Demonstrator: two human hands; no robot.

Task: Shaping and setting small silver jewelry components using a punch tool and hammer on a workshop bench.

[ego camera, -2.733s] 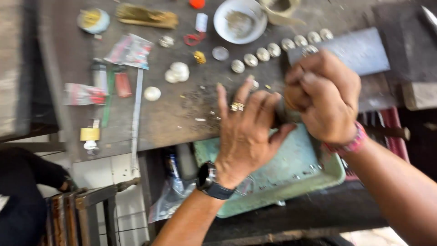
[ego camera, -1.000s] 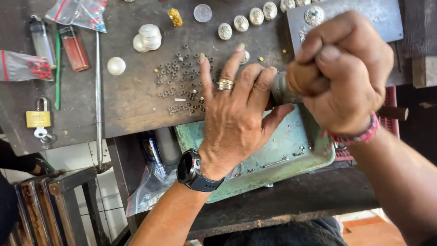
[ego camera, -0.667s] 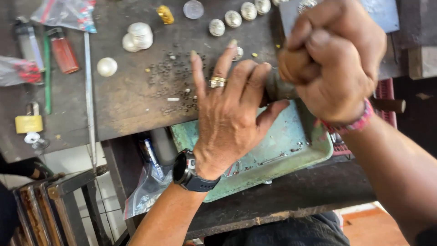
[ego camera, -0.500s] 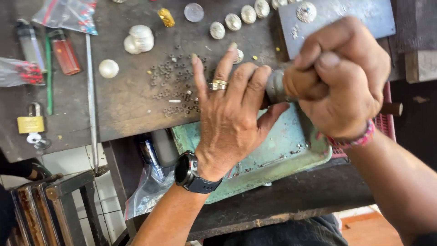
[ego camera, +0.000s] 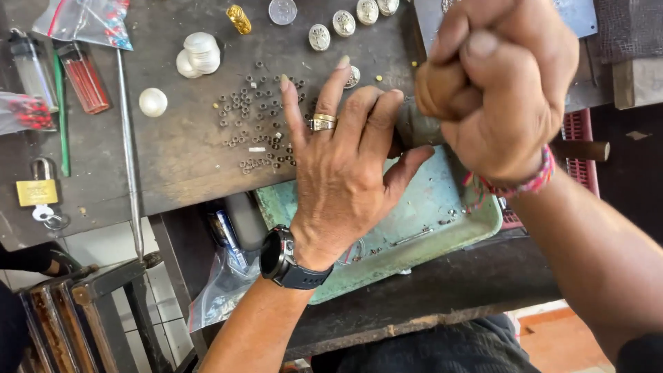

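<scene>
A jeweller's workshop: scarred workbench (ego camera: 173,166) strewn with tiny metal rings (ego camera: 255,121), embossed silver discs (ego camera: 331,27).

Left hand (ego camera: 342,173) flat, palm down, fingers spread and pointing away, thumb angled right; ring on one finger, watch at wrist. Right hand (ego camera: 507,83) clenched in a tight fist, bracelet on wrist, forearm entering from lower right.

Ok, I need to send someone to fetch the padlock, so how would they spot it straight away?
Start at the dark workbench and go to its left edge, well away from the left hand. There, below the two lighters, lies the padlock with keys beside it. It is the only square, brass-yellow thing there with a metal loop on top.
</scene>
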